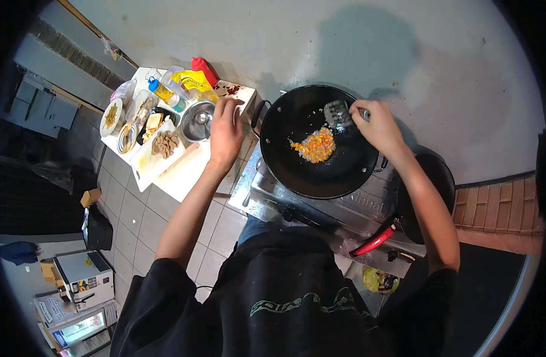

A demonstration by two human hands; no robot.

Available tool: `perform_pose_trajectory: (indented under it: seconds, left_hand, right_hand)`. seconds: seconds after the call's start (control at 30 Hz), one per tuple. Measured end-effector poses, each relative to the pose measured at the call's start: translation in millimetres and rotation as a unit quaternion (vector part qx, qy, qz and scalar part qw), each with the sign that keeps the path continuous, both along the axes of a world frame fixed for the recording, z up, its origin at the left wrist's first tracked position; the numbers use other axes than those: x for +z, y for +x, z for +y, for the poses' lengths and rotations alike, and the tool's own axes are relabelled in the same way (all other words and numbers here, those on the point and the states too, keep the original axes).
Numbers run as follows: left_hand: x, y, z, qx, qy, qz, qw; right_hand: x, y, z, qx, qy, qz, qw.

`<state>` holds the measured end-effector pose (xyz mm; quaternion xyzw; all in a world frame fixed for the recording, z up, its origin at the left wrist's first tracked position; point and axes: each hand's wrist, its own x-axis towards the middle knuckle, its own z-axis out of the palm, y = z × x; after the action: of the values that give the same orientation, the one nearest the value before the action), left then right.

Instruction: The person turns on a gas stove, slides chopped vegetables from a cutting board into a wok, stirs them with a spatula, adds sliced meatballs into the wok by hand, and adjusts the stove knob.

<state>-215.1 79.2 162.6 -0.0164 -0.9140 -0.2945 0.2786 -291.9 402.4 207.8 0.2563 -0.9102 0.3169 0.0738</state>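
Note:
Orange and pale chopped food (316, 146) lies in a large black wok (338, 178) on the steel stove (273, 193). My right hand (377, 126) is closed round the handle of a slotted spatula (337, 114), whose head is inside the wok near its upper right side. To the left of the wok, my left hand (226, 132) hangs beside a metal bowl (195, 121) with a spoon in it; its fingers are bent, and whether they touch the bowl or hold anything is unclear.
A white table (186, 175) at left bears a cutting board (143, 165) with sliced brown food, a plate, bottles and a yellow bag (192, 80). A second pan with a red handle (374, 241) sits at the stove's right. The wall rises behind the wok.

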Motion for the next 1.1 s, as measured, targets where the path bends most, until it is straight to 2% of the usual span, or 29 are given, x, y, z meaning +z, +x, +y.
perform_pose_trajectory:
  seconds: [0.03, 0.07, 0.1, 0.17, 0.23, 0.3, 0.33, 0.37, 0.43, 0.5, 0.53, 0.57, 0.63, 0.7, 0.73, 0.83, 0.9, 1.0, 1.1]
  left_hand:
    - [1.0, 5.6, -0.5, -0.017, 0.113, -0.01, 0.993]
    - [14.9, 15.1, 9.7, 0.043, 0.168, -0.039, 0.984]
    - [14.5, 16.5, 9.3, 0.045, 0.165, -0.041, 0.984]
    - [12.9, 18.8, 6.5, 0.101, 0.093, 0.046, 0.989]
    - [8.4, 22.5, -5.7, 0.1, 0.103, 0.005, 0.99]
    - [5.8, 20.9, -12.1, 0.137, 0.109, -0.102, 0.979]
    - [0.3, 16.2, -14.9, 0.154, 0.094, -0.108, 0.978]
    - [-4.1, 10.4, -16.4, 0.149, 0.095, -0.108, 0.978]
    - [-12.1, -1.2, -21.5, 0.074, -0.011, -0.07, 0.995]
    - [-20.8, -8.0, -21.5, 0.055, -0.092, -0.092, 0.99]
    - [-22.5, -15.6, -22.4, 0.031, -0.067, -0.085, 0.994]
    - [-21.7, -24.4, -21.6, 0.004, -0.042, -0.08, 0.996]
    - [-22.8, -33.9, -18.2, -0.023, -0.002, -0.069, 0.997]
    - [-4.3, -32.8, -9.8, -0.032, 0.114, -0.257, 0.959]
    - [-18.7, -36.3, -14.7, -0.075, 0.067, -0.199, 0.975]
    - [-17.6, -39.3, -15.4, -0.075, 0.033, -0.238, 0.968]
    - [-18.1, -43.4, -17.8, -0.079, 0.025, -0.236, 0.968]
    - [-21.9, -47.7, -22.3, -0.098, 0.004, -0.256, 0.962]
    - [-18.1, -51.3, -20.7, -0.099, -0.007, -0.263, 0.96]
  right_hand:
    - [-7.2, 0.4, -0.1, 0.003, -0.002, -0.001, 1.0]
    - [-9.1, 5.7, -5.4, -0.005, -0.058, -0.133, 0.989]
    - [-11.8, 9.1, -9.0, -0.014, -0.113, -0.263, 0.958]
    - [-7.6, 14.4, -12.0, 0.008, -0.111, -0.256, 0.96]
    - [25.6, 29.5, -16.4, -0.056, -0.102, -0.243, 0.963]
    - [35.5, 26.4, -11.3, -0.059, -0.073, -0.194, 0.977]
    - [39.0, 24.4, -8.0, -0.073, -0.02, -0.156, 0.985]
    - [41.5, 23.2, -5.0, -0.087, 0.033, -0.119, 0.988]
    - [33.8, 18.4, -1.1, -0.087, 0.046, -0.102, 0.99]
    - [12.8, 8.5, -3.3, -0.135, 0.002, -0.245, 0.96]
    - [-6.9, 4.2, 0.9, -0.106, -0.082, -0.277, 0.952]
    - [-14.0, 7.1, -5.2, -0.108, -0.085, -0.275, 0.952]
    - [-25.0, 19.0, -9.9, -0.026, -0.206, -0.296, 0.932]
    - [12.4, 50.5, -26.7, -0.029, -0.137, -0.232, 0.963]
    - [24.2, 63.2, -32.4, -0.004, -0.109, -0.175, 0.978]
    - [32.6, 100.9, -44.4, 0.037, 0.01, -0.036, 0.999]
    - [26.0, 127.2, -55.8, 0.033, 0.08, -0.065, 0.994]
    - [4.4, 135.3, -61.0, 0.06, 0.126, -0.064, 0.988]
    - [2.2, 129.4, -59.8, 0.001, 0.175, -0.004, 0.984]
